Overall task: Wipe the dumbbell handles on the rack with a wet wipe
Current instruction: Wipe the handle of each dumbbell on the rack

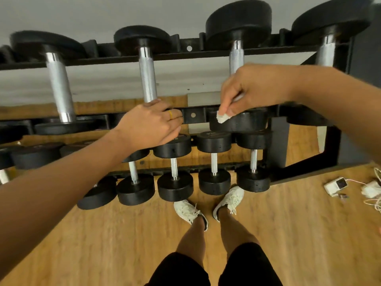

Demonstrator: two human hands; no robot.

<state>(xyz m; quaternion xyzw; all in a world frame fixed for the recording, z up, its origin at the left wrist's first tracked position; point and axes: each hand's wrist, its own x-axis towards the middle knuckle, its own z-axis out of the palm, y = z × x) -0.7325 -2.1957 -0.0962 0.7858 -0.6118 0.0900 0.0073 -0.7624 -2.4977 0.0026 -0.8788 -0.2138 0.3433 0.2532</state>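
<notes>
My right hand (253, 89) clamps the wet wipe (222, 118) round the third top handle (236, 56), fingers (225, 103) curled to scrub; left of it, my left hand (152, 122) grips the neighbouring dumbbell (147, 75), probably bracing.

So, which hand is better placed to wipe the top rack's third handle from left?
Right: the right hand pinches the wet wipe beside the third handle; the left hand grips the second dumbbell.

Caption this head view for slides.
Right hand holds a wet wipe at one dumbbell handle; left hand holds the neighbouring dumbbell.
</notes>
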